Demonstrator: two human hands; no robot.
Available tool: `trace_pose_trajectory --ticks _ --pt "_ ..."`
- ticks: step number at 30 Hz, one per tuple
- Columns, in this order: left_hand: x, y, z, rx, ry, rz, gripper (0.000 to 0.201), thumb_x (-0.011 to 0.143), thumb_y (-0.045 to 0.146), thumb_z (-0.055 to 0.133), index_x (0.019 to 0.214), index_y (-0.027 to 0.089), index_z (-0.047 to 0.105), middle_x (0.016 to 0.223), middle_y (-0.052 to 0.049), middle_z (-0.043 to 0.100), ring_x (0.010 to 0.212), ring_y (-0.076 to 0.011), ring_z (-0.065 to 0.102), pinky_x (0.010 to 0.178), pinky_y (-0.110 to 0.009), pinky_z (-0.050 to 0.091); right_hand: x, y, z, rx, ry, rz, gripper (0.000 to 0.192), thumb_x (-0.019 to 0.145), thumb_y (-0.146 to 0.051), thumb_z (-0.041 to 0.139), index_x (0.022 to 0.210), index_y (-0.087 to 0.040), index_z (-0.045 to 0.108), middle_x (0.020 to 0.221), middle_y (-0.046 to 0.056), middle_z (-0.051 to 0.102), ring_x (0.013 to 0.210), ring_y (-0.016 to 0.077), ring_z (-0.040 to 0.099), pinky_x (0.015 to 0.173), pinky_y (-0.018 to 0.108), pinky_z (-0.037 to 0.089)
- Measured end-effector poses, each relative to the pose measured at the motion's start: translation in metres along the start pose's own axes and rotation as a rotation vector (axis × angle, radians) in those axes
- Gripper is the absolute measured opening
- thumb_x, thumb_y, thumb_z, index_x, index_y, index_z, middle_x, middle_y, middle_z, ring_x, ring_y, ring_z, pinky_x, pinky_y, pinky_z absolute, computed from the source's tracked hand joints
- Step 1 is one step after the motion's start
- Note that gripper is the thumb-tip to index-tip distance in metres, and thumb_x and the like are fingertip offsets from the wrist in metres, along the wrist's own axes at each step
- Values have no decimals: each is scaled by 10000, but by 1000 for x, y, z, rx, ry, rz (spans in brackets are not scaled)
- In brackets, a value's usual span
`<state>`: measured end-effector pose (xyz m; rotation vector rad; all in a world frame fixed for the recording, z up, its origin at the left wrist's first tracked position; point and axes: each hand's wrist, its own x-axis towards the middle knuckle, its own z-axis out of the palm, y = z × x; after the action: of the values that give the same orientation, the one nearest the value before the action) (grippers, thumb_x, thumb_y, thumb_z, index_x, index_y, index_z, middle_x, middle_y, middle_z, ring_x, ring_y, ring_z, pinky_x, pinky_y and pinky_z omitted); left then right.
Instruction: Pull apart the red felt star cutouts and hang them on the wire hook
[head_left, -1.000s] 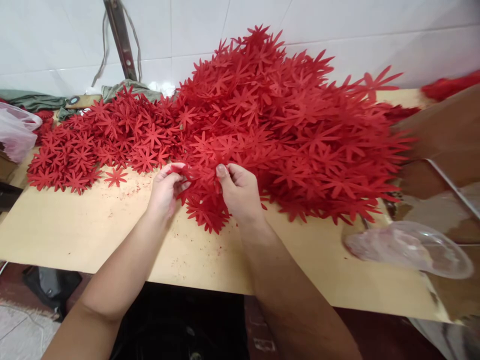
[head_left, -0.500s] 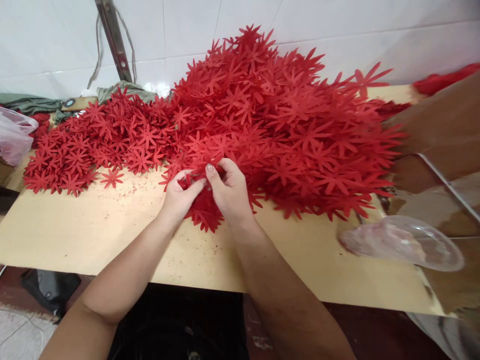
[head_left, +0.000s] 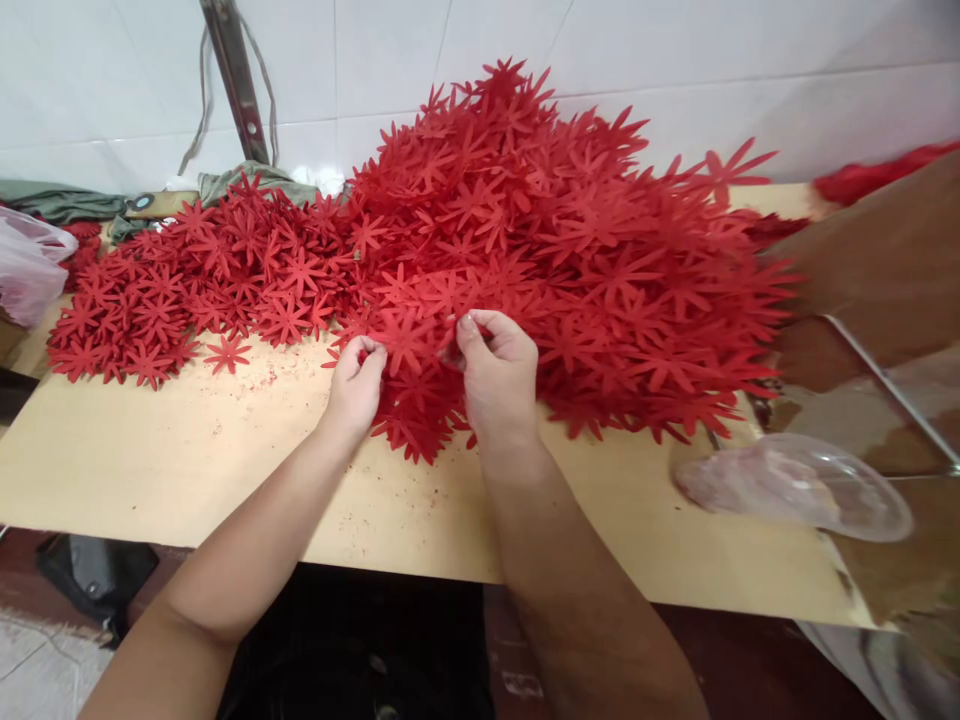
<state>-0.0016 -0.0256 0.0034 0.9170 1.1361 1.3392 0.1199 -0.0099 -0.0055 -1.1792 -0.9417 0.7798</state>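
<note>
A large heap of red flower-shaped cutouts [head_left: 540,230] covers the back of a tan board table [head_left: 172,450]. Both my hands work at its front edge. My left hand [head_left: 356,385] pinches one petal of a red cutout [head_left: 409,345]. My right hand [head_left: 495,375] pinches the same cutout's other side, thumb on top. A small bunch of cutouts [head_left: 416,425] lies under and between my hands. A flatter spread of smaller red cutouts [head_left: 187,285] lies to the left.
A clear plastic bag [head_left: 795,485] lies at the right by a brown cardboard box [head_left: 885,260]. A pinkish plastic bag [head_left: 26,265] sits at the far left. Green cloth [head_left: 247,180] and a metal bar [head_left: 232,80] lean against the white tiled wall.
My hands came together over the bunch, then drew apart again, each gripping a side of a red cutout. The view shifted slightly.
</note>
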Motion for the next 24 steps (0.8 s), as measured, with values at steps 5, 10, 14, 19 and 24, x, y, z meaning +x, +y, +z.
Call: trace_pose_trajectory --ticks 5,10,14,19,24 --pt "-3 5 0 -40 -12 -87 163 827 232 553 700 201 456 564 58 389 484 -69 328 517 -237 256 2 -2 -1 -48 -64 -53 455 789 -656 500 649 -239 385 515 -41 387 449 104 399 445 272 371" --pt "-1 7 -1 -60 -142 -145 146 833 200 526 718 204 435 519 69 425 446 -61 360 469 -218 260 5 -2 -3 43 -52 -4 550 734 -696 548 560 -233 306 481 -54 292 409 83 309 394 264 281" --pt "1 9 -2 -111 -158 -149 142 752 182 612 806 195 482 593 72 515 427 -37 351 440 -208 219 8 -4 -4 80 -43 62 541 721 -676 584 580 -232 310 495 -57 303 429 86 332 418 263 316" --pt "1 12 -4 -179 -171 -154 222 663 190 697 814 176 535 596 71 516 465 -34 386 469 -196 259 8 -8 0 114 -77 203 494 772 -668 522 604 -238 350 518 -39 382 462 108 392 479 300 432" --pt "0 11 -6 -205 -158 -122 121 734 218 639 758 161 535 561 72 450 464 -24 365 473 -177 242 4 -17 5 119 -229 272 516 656 -696 628 629 -231 405 527 -53 424 457 90 410 488 290 460"
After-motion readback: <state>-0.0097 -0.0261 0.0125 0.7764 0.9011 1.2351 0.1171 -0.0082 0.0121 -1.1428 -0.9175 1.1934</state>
